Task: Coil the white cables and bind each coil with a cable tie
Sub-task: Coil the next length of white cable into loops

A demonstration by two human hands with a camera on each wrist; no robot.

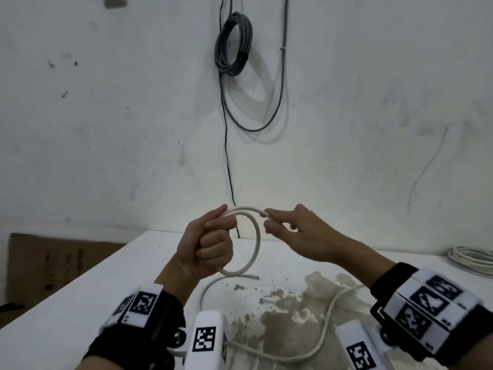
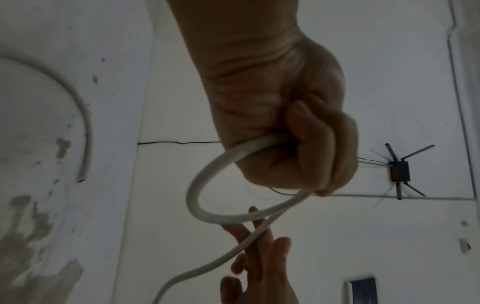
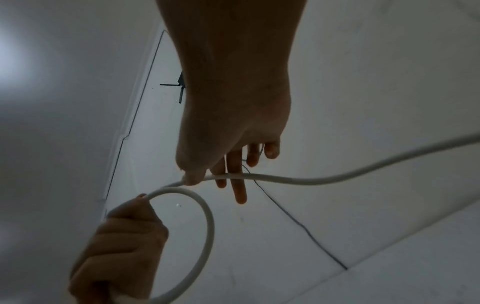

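Observation:
My left hand is raised above the white table and grips a white cable in a fist, holding one round loop of it. In the left wrist view the loop hangs below the fist. My right hand is just right of the loop and pinches the same cable between thumb and fingers, with the other fingers stretched out. From there the cable trails down onto the table. No cable tie shows in any view.
A second pale cable piece lies on the table under my left hand. A coil of white cable sits at the table's right edge. The tabletop has a brown stain. A cardboard box stands at the left, and grey cables hang on the wall.

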